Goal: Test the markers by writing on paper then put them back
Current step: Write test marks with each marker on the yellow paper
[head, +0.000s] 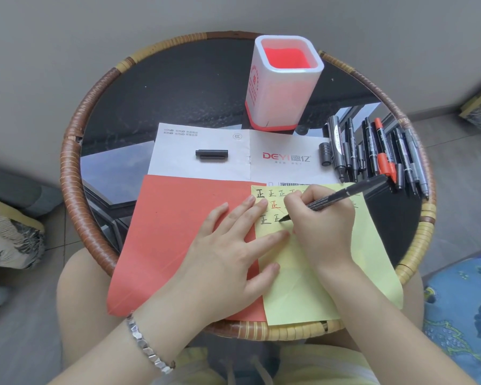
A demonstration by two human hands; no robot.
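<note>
My right hand [324, 226] grips a black marker [347, 193] with its tip on the yellow paper [317, 287], beside several written characters in black and red. My left hand [228, 254] lies flat with straight fingers across the red paper [164, 232] and the yellow paper's left edge. A black marker cap [211, 156] lies on the white printed sheet [178, 157]. Several markers [378, 154], black and one red, lie in a row at the right. The white and red pen holder [283, 81] stands upright at the back, with nothing showing inside.
Everything sits on a round dark glass table with a woven rattan rim [75, 162]. A second, ribbed black cap [325, 153] lies left of the marker row. Patterned cushions are at the left [9, 240] and lower right [461, 309]. My knees are under the table's near edge.
</note>
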